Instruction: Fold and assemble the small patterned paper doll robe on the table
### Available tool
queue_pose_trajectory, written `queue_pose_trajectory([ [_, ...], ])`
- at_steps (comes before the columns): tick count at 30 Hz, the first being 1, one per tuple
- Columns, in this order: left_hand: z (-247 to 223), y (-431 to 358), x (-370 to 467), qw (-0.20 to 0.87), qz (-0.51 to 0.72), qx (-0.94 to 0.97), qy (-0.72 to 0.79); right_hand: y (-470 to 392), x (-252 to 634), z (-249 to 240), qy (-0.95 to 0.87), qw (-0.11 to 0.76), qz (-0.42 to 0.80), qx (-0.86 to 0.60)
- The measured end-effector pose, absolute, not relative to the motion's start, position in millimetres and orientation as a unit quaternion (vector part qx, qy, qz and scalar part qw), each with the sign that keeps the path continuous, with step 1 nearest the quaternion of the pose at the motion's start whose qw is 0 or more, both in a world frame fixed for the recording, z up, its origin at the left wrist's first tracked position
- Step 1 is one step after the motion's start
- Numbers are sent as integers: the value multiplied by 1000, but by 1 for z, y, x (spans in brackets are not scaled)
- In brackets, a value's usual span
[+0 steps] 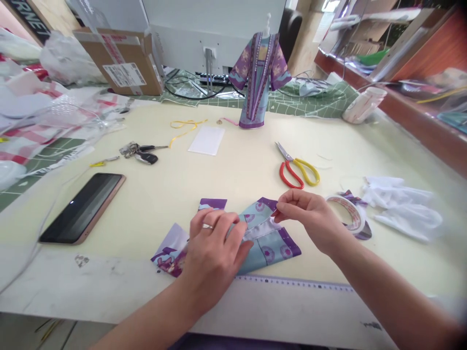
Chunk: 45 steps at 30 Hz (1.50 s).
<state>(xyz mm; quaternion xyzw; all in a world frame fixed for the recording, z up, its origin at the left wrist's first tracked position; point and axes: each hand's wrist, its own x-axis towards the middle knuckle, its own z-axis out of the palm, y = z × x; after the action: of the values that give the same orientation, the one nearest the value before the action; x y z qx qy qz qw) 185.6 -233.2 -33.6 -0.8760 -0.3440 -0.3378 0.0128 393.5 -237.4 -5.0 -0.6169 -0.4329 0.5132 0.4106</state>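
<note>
A small light-blue and purple garment (pixel 268 250) lies flat on the pale table sheet, its patterned hem toward the right. My left hand (pixel 217 248) rests on top of it, fingers spread and slightly bent, with a ring on one finger. My right hand (pixel 301 211) pinches the purple edge of the hem at its upper right corner. A printed sleeve (pixel 175 250) shows to the left of my left hand. Under the garment's lower edge runs a measuring tape (pixel 292 282). The part of the garment beneath my left hand is hidden.
Scissors (pixel 295 167), a tape roll (pixel 348 214) and white cloth (pixel 404 209) lie beyond and right of my right hand. A phone (pixel 83 209) and keys (pixel 140 151) are left. Behind stand a similar robe (pixel 255 80) on a stand, a cardboard box (pixel 120 63) and a bottle (pixel 365 104).
</note>
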Motion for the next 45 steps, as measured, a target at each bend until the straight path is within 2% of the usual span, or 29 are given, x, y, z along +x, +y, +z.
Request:
queue_pose_trajectory([
  [4, -42, -226, 194, 24, -316, -889, -331, -241, 400, -8, -446, 404, 502, -621],
  [10, -47, -224, 192, 40, -306, -915, -260, -250, 415, -21, -493, 347, 438, -667],
  [20, -55, -226, 193, 15, -267, -938, -218, -264, 414, -35, -542, 278, 336, -718],
  [33, -62, -224, 195, -13, -251, -939, -236, -270, 418, -46, -576, 279, 277, -716],
  [45, -50, -232, 203, -2, -259, -935, -243, -277, 421, -40, -544, 279, 300, -732],
])
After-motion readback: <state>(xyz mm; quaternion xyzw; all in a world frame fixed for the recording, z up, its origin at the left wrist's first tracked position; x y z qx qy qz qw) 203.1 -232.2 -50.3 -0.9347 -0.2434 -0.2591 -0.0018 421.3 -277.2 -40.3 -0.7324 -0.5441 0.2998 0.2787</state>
